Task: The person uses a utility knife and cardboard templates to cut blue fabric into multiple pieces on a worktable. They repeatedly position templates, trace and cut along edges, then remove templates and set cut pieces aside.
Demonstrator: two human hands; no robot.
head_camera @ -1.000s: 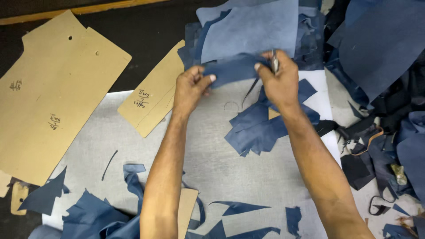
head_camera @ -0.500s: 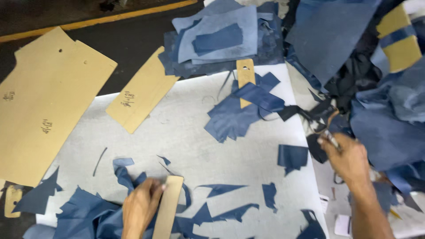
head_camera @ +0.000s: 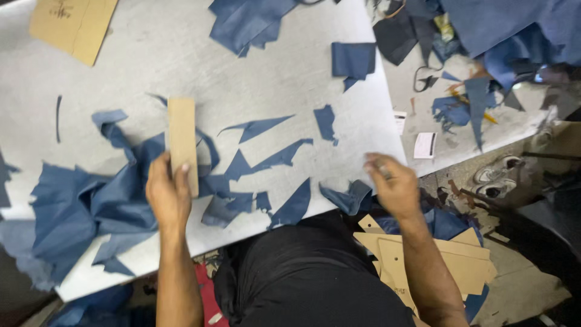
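A single head-worn camera looks almost straight down from above the person's chest, close enough that both forearms enter from the bottom edge. It faces the pale grey counter (head_camera: 290, 66), whose near edge slants across the lower frame, with the person's dark lap below it. To the right the view spills past the counter's corner onto floor and stacked tan cardboard patterns (head_camera: 423, 260).

A tailoring workshop: cutting table (head_camera: 290, 72), blue fabric offcuts (head_camera: 272, 160), cardboard patterns (head_camera: 423, 254)

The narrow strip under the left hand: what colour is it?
Plain tan, like cardboard; the narrow strip shows clearly in the head view, under the left hand.
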